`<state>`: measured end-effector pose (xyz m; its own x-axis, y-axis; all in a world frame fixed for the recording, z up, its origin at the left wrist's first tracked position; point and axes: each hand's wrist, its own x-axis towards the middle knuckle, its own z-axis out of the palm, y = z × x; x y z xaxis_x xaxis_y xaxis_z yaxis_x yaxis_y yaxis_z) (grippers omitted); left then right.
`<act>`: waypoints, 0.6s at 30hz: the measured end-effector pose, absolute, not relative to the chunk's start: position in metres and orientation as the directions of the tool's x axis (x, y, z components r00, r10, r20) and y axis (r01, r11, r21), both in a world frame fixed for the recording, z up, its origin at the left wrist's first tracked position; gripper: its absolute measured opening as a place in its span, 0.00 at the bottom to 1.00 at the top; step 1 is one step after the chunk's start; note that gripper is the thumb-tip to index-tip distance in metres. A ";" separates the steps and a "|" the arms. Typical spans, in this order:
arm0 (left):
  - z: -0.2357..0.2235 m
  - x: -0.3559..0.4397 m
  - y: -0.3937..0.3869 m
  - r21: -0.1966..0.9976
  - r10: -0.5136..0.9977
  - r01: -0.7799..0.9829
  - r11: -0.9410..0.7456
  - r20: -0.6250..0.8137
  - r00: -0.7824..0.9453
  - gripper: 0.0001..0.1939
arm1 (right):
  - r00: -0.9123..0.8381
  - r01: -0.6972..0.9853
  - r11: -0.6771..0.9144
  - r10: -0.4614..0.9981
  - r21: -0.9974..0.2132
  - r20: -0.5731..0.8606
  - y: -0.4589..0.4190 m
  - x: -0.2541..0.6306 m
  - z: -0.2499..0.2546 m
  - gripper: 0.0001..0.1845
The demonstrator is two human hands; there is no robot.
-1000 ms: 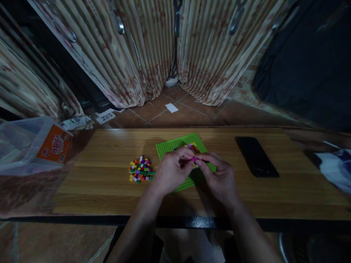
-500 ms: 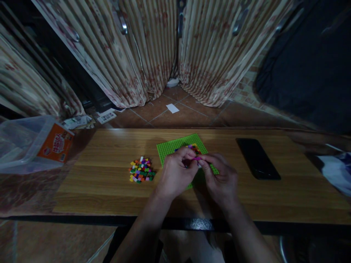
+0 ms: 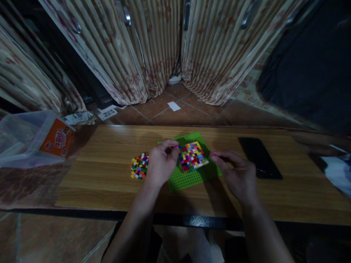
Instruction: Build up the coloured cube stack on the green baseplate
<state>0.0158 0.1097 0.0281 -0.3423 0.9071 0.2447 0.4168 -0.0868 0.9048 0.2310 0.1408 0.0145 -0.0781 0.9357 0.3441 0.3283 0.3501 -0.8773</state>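
A green studded baseplate (image 3: 181, 181) lies tilted on the wooden table. On it stands a block of small multicoloured bricks (image 3: 193, 156) packed side by side. My left hand (image 3: 162, 160) is over the plate's left side, thumb and forefinger pinching a small magenta brick (image 3: 176, 146). At the plate's right edge, my right hand (image 3: 238, 171) pinches another small magenta brick (image 3: 212, 155). The two hands are apart, with the brick block between them. Left of my left hand is a pile of loose coloured bricks (image 3: 139, 167), partly hidden by that hand.
A black phone (image 3: 260, 157) lies on the table (image 3: 104, 164) to the right. A clear plastic tub (image 3: 30, 128) with an orange label stands off the left end. White crumpled material (image 3: 338, 171) is at the far right. Curtains (image 3: 153, 54) hang behind.
My hands were together over the baseplate at a magenta piece. They have moved apart, left and right, each with a magenta brick, and the brick block is now uncovered.
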 end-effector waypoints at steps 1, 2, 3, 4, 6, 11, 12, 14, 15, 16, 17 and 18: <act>0.028 0.015 0.110 0.902 0.906 0.423 -0.084 0.246 -0.346 0.06 | -0.088 0.326 0.342 0.939 -0.881 0.332 0.141 0.232 0.014 0.05; 0.027 0.015 0.110 0.901 0.904 0.427 -0.082 0.247 -0.348 0.06 | -0.101 0.326 0.338 0.941 -0.883 0.322 0.141 0.233 0.014 0.05; 0.027 0.015 0.110 0.898 0.904 0.432 -0.081 0.249 -0.347 0.06 | -0.117 0.327 0.337 0.941 -0.883 0.317 0.141 0.234 0.014 0.05; 0.028 0.015 0.111 0.895 0.905 0.439 -0.081 0.250 -0.343 0.06 | -0.136 0.327 0.339 0.940 -0.882 0.311 0.140 0.235 0.014 0.05; 0.028 0.016 0.110 0.888 0.909 0.454 -0.076 0.249 -0.335 0.06 | -0.184 0.327 0.343 0.937 -0.880 0.297 0.140 0.236 0.014 0.05; 0.030 0.016 0.109 0.880 0.923 0.472 -0.046 0.218 -0.317 0.07 | -0.261 0.370 0.331 0.934 -0.868 0.244 0.138 0.238 0.016 0.07; 0.030 0.016 0.109 0.881 0.925 0.470 -0.046 0.216 -0.314 0.07 | -0.268 0.386 0.333 0.933 -0.860 0.241 0.138 0.239 0.016 0.07; 0.030 0.016 0.109 0.884 0.925 0.466 -0.044 0.212 -0.315 0.07 | -0.280 0.412 0.348 0.928 -0.842 0.246 0.137 0.239 0.016 0.07; 0.030 0.016 0.109 0.883 0.924 0.467 -0.040 0.211 -0.319 0.07 | -0.286 0.420 0.358 0.924 -0.834 0.253 0.137 0.239 0.016 0.07; 0.030 0.016 0.109 0.880 0.924 0.473 -0.036 0.210 -0.320 0.07 | -0.294 0.424 0.368 0.920 -0.827 0.259 0.136 0.239 0.016 0.07; 0.030 0.016 0.109 0.876 0.924 0.481 -0.034 0.211 -0.320 0.07 | -0.300 0.427 0.379 0.916 -0.821 0.266 0.136 0.238 0.017 0.07; 0.030 0.016 0.109 0.872 0.924 0.489 -0.032 0.213 -0.318 0.07 | -0.304 0.430 0.386 0.913 -0.816 0.272 0.136 0.238 0.017 0.07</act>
